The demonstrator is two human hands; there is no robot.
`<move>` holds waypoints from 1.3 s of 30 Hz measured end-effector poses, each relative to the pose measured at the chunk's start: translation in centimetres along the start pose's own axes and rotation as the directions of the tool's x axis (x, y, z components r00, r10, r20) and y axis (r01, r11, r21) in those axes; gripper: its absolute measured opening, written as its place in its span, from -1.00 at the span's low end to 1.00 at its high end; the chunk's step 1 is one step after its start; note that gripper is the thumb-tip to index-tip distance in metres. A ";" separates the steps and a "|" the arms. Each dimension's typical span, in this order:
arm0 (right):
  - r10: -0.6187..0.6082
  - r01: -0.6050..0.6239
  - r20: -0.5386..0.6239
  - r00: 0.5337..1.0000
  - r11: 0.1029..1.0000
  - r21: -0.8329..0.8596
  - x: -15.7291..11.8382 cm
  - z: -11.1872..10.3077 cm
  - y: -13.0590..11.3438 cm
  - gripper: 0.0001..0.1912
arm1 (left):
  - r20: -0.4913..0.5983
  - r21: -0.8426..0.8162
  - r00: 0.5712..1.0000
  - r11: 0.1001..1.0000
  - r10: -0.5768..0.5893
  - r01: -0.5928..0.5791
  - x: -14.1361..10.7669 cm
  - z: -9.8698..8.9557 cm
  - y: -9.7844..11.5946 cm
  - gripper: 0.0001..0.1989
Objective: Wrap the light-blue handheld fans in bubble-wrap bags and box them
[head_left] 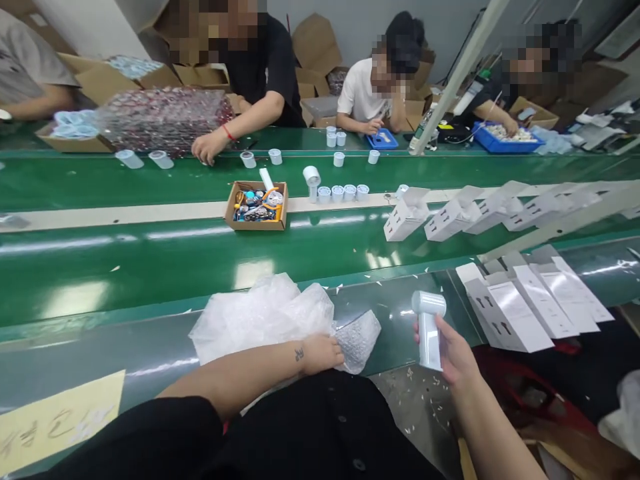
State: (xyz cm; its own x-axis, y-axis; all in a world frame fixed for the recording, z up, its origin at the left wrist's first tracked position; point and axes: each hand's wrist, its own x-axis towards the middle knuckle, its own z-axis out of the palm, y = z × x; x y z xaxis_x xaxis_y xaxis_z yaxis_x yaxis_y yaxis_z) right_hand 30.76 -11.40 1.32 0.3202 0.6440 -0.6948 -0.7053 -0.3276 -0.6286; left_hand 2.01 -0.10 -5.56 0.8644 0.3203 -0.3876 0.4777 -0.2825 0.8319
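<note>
**Fan in one hand, bubble wrap in the other**

The right hand grasps a small white plastic handheld fan by its handle, head up, held in the air just off the near edge of the bench. The left hand is clenched on a small clear bubble-wrap bag that lies at the near edge, touching a crumpled heap of clear plastic wrap. Flat white cardboard cartons lie fanned out toward the near right corner. To do this well, I judge the left hand should pinch the bag's mouth open and keep it flat on the bench, while the right keeps the fan upright and clear of the heap.
</note>
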 end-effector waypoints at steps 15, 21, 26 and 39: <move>0.216 -0.199 0.426 0.879 0.976 -0.085 -2.9 6.1 6.6 -0.54 | -0.215 -0.635 0.920 0.763 -0.326 0.122 2.7 -1.8 5.8 -0.87; 0.234 -0.184 0.343 0.910 0.968 -0.172 -1.7 4.8 5.6 -0.59 | -0.210 -0.822 0.856 0.559 -0.473 0.107 1.9 -3.2 5.4 -0.70; 0.185 -0.197 0.413 0.892 0.980 -0.015 -2.1 3.2 5.1 -0.64 | -0.331 -0.839 0.797 0.544 -0.505 -0.004 2.3 -4.0 6.0 -0.73; 0.192 -0.209 0.302 0.934 0.978 0.026 -2.4 3.6 4.6 -0.55 | -0.431 -0.846 0.734 0.517 -0.525 -0.127 2.4 -2.7 7.7 -0.64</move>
State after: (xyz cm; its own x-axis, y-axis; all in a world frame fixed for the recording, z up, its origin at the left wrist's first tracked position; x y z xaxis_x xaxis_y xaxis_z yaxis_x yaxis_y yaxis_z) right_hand 24.47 -11.95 1.40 -0.0271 0.7472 -0.6640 -0.7727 -0.4371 -0.4603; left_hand 7.31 0.99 0.97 0.3155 0.7733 -0.5500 0.0044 0.5784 0.8157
